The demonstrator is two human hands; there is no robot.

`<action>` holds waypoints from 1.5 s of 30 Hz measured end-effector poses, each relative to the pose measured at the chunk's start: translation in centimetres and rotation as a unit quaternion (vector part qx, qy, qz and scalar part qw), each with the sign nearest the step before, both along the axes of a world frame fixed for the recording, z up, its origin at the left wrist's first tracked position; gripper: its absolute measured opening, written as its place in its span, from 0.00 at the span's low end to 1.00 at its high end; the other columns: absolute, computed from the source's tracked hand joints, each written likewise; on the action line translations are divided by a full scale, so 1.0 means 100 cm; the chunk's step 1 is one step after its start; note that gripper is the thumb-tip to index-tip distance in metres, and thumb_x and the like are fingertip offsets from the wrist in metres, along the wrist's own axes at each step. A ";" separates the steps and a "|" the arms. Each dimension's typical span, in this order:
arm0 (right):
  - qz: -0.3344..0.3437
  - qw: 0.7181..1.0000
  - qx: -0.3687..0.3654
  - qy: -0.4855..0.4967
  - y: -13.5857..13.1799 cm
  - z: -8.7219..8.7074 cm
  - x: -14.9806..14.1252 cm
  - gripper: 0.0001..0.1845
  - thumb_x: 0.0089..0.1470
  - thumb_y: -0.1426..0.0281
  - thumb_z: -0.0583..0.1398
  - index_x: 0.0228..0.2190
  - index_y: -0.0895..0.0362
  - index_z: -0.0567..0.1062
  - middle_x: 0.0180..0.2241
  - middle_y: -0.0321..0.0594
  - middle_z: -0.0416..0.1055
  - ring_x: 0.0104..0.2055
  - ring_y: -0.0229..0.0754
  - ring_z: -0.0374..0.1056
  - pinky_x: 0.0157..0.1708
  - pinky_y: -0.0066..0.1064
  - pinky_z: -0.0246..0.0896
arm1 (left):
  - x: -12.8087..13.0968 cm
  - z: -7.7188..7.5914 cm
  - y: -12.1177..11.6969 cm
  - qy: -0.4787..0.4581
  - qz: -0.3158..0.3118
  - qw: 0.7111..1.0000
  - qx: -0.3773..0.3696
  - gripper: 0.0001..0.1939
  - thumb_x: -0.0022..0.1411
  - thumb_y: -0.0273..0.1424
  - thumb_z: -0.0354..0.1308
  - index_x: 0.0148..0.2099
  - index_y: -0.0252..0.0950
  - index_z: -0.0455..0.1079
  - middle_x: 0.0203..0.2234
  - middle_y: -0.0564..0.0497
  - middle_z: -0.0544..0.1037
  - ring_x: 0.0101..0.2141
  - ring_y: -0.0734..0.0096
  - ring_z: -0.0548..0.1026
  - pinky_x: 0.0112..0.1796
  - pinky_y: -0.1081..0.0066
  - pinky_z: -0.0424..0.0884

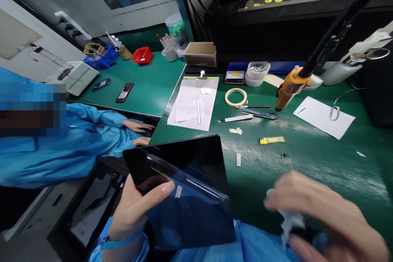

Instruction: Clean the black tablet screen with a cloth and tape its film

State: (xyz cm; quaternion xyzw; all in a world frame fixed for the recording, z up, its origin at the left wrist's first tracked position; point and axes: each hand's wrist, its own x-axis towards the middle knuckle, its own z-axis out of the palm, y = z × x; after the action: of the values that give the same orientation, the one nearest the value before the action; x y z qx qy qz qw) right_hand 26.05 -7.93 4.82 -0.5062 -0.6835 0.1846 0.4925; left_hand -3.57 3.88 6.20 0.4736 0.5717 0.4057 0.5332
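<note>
My left hand grips a dark, glossy tablet by its left edge, thumb on the front. A clear film lies loosely over the screen, with a raised fold running across it and a small pale tab near my thumb. The tablet is tilted above my lap at the bench's front edge. To the right, apart from the tablet, my right hand is smeared by motion. Its fingers are closed on a crumpled white wipe, whose loose end hangs down.
On the green bench are a clipboard, a tape roll, pens, a yellow lighter and white paper. An orange tool hangs at the right. A co-worker in blue sits at the left.
</note>
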 end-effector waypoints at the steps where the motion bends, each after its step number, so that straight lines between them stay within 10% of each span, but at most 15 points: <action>1: -0.009 0.998 -0.006 -0.067 0.010 -0.005 0.009 0.10 0.80 0.57 0.60 0.49 0.49 0.78 0.42 0.37 0.82 0.39 0.43 0.81 0.40 0.33 0.78 | 0.000 0.001 0.000 -0.005 0.000 1.000 -0.001 0.25 0.49 0.34 0.83 0.48 0.37 0.81 0.35 0.50 0.90 0.34 0.53 0.88 0.35 0.65 0.85; 9: -0.076 0.929 -0.035 -0.360 0.113 -0.108 0.076 0.16 0.78 0.68 0.55 0.56 0.59 0.78 0.50 0.52 0.76 0.49 0.54 0.74 0.45 0.44 0.70 | -0.004 0.007 -0.007 -0.002 0.040 0.999 0.010 0.14 0.49 0.31 0.81 0.38 0.38 0.84 0.26 0.52 0.89 0.27 0.56 0.86 0.30 0.68 0.84; 14: -0.120 0.893 -0.064 -0.430 0.164 -0.130 0.082 0.09 0.73 0.68 0.66 0.51 0.58 0.79 0.54 0.47 0.74 0.55 0.52 0.71 0.54 0.46 0.71 | -0.007 0.005 -0.005 -0.012 0.042 0.999 0.021 0.15 0.51 0.31 0.79 0.41 0.37 0.84 0.32 0.49 0.91 0.35 0.53 0.89 0.38 0.68 0.85; 26: -0.126 0.890 -0.082 -0.431 0.136 -0.123 0.082 0.12 0.76 0.61 0.65 0.45 0.59 0.77 0.42 0.40 0.74 0.43 0.45 0.73 0.47 0.40 0.73 | 0.003 0.000 0.009 -0.050 0.000 0.999 0.004 0.33 0.54 0.37 0.80 0.61 0.38 0.79 0.41 0.45 0.92 0.43 0.47 0.90 0.42 0.64 0.86; 33: -0.103 0.924 -0.112 -0.352 0.136 -0.130 0.080 0.12 0.78 0.63 0.63 0.43 0.59 0.76 0.38 0.38 0.75 0.36 0.41 0.73 0.39 0.34 0.74 | 0.004 -0.006 0.005 -0.027 0.022 0.999 -0.013 0.19 0.52 0.35 0.81 0.45 0.39 0.81 0.33 0.51 0.91 0.38 0.56 0.90 0.39 0.71 0.85; 39: -0.110 0.951 -0.097 -0.272 0.108 -0.093 0.079 0.25 0.84 0.52 0.49 0.51 0.59 0.74 0.35 0.40 0.77 0.27 0.40 0.74 0.27 0.30 0.70 | 0.006 -0.005 0.004 -0.022 0.019 0.999 0.020 0.31 0.52 0.32 0.81 0.59 0.41 0.79 0.42 0.50 0.92 0.43 0.55 0.91 0.46 0.69 0.86; 45: -0.109 0.960 -0.054 -0.252 0.057 -0.045 0.065 0.28 0.83 0.49 0.48 0.41 0.53 0.76 0.30 0.38 0.79 0.24 0.42 0.76 0.21 0.29 0.68 | 0.003 -0.005 0.006 0.000 0.003 1.000 0.007 0.23 0.52 0.35 0.81 0.50 0.39 0.84 0.40 0.45 0.93 0.42 0.45 0.91 0.45 0.60 0.89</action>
State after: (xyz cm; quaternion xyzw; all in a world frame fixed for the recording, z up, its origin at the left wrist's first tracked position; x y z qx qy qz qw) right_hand 32.55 -2.20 0.36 -0.6339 -0.7148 0.0333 0.2934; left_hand -3.29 4.52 5.69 0.4755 0.5704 0.4111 0.5287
